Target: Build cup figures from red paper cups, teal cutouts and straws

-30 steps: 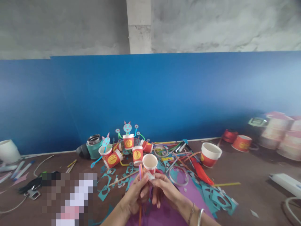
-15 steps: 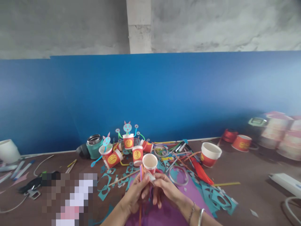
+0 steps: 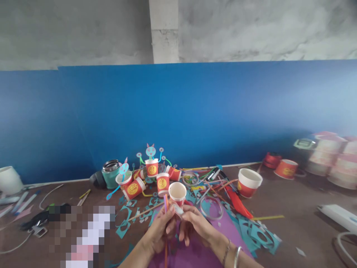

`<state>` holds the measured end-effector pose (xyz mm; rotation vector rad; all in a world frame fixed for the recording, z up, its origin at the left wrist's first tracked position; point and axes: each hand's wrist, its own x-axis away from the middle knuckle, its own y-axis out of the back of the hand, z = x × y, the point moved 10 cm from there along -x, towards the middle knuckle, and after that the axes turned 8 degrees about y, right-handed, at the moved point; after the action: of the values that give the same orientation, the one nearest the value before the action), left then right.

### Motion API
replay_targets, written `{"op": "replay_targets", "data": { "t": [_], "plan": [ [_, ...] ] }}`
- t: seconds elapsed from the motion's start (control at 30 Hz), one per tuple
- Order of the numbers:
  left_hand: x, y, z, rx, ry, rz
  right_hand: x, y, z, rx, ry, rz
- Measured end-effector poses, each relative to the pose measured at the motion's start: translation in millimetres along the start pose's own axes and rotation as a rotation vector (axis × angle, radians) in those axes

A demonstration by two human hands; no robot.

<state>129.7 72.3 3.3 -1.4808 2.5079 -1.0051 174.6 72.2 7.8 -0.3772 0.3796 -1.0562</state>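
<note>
My left hand (image 3: 159,231) is closed around thin orange and purple straws (image 3: 166,203), held upright. Its thumb and my right hand (image 3: 199,226) meet at a small whitish piece (image 3: 177,210), which looks like paper or tape. The right fingers pinch the piece's right side. Just behind the hands stands an open paper cup (image 3: 177,191), white inside. A red paper cup (image 3: 163,185) with a yellow emblem is to its left. Under both hands lies a purple sheet (image 3: 192,257).
Cups with blue cat faces (image 3: 151,151) stand at the back, beside a teal flask (image 3: 111,175). Blue paper scraps (image 3: 262,234) lie on both sides. Right of centre are a clear tape roll (image 3: 211,207), a red pouch (image 3: 240,204) and stacked cups (image 3: 249,182).
The fingers have shifted slightly around the whitish piece. At the left, the blue cat face on its cup has leaned a little further left. The straws stay in my left hand.
</note>
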Motion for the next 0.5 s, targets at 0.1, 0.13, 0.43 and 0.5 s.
{"op": "replay_targets", "data": {
  "t": [0.1,0.13,0.43,0.5],
  "plan": [
    [0.4,0.9,0.2,0.012,0.012,0.005,0.8,2.0,-3.1,-0.01,-0.018,-0.017],
    [1.0,1.4,-0.2,0.02,0.016,0.003,1.1,1.5,-3.4,-0.014,-0.025,-0.016],
    [4.3,1.3,-5.7,-0.072,0.029,-0.06,-2.6,6.7,4.1,0.206,-0.031,-0.029],
    [3.2,1.2,-5.2,-0.098,0.003,-0.079,-3.7,10.2,3.4,0.24,-0.034,-0.04]
  ]
}}
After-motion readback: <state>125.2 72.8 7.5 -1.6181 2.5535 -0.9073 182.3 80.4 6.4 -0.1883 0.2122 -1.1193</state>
